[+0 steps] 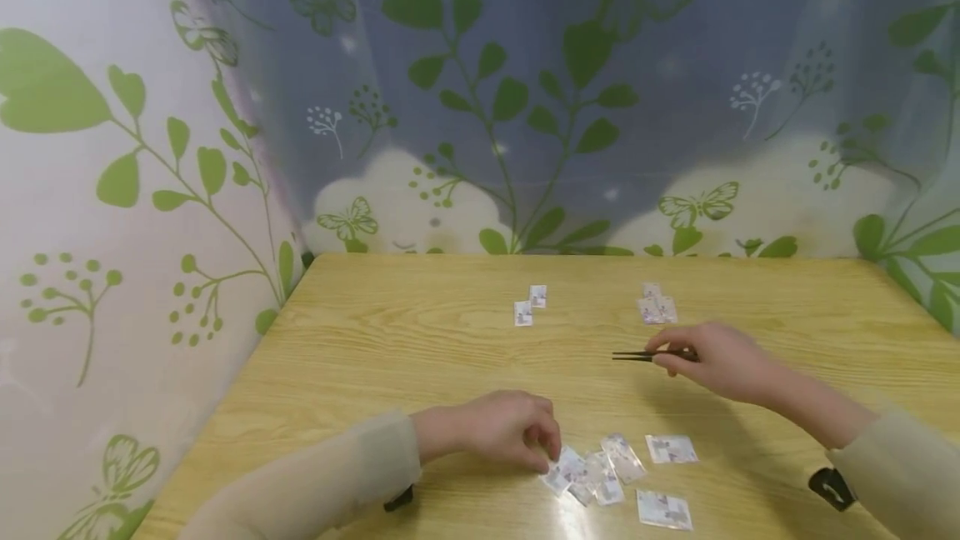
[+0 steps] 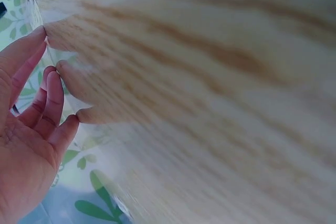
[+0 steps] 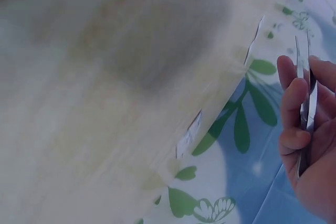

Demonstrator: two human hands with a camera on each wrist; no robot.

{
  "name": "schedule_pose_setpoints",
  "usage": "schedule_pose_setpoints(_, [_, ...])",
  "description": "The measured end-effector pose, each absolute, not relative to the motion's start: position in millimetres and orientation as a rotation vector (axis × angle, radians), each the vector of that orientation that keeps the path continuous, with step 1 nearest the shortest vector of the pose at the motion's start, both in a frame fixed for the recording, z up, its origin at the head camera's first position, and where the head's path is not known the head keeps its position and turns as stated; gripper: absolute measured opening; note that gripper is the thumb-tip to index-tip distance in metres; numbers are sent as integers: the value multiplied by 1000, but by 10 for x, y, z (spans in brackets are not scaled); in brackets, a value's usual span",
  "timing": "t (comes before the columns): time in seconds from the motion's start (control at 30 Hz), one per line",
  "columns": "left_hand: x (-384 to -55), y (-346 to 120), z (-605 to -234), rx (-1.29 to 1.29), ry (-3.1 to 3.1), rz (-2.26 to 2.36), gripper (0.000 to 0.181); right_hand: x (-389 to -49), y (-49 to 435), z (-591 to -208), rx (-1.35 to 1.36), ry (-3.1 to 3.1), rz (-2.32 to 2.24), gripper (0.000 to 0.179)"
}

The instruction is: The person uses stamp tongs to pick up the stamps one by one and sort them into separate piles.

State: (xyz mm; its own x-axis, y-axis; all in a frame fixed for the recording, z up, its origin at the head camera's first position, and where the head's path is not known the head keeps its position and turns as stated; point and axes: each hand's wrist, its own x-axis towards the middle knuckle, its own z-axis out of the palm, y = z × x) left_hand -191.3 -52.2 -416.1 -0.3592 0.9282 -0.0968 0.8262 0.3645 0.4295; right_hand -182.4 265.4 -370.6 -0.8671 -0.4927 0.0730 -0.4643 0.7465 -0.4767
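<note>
My left hand (image 1: 506, 432) is at the near part of the wooden table, its fingers bent down. Its thumb and forefinger are at the corner of a small printed card (image 1: 557, 480), at the left end of an overlapping pile of similar cards (image 1: 600, 473). In the left wrist view the fingertips of the left hand (image 2: 37, 114) reach the tabletop; whether they pinch the card is hidden. Farther right, my right hand (image 1: 716, 361) holds dark tweezers (image 1: 633, 355) above the table, tips pointing left. The right wrist view shows the tweezers' (image 3: 306, 103) tips apart, with nothing between them.
Two single cards, an upper one (image 1: 672, 449) and a lower one (image 1: 665, 510), lie right of the pile. At the back are a pair of cards (image 1: 522, 313) and a cluster of cards (image 1: 657, 310). Leaf-patterned curtains (image 1: 465, 107) border the wooden table (image 1: 390, 340).
</note>
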Motion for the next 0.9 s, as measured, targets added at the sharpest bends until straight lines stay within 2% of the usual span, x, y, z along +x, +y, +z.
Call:
schedule_pose_setpoints(0.37, [-1912, -528, -4166, 1527, 2289, 474, 10, -1468, 2489, -3890, -892, 2714, -871, 23])
schedule_pose_setpoints(0.9, [-1909, -527, -4174, 1538, 2308, 461, 10, -1353, 2371, -4103, -1042, 2703, -760, 12])
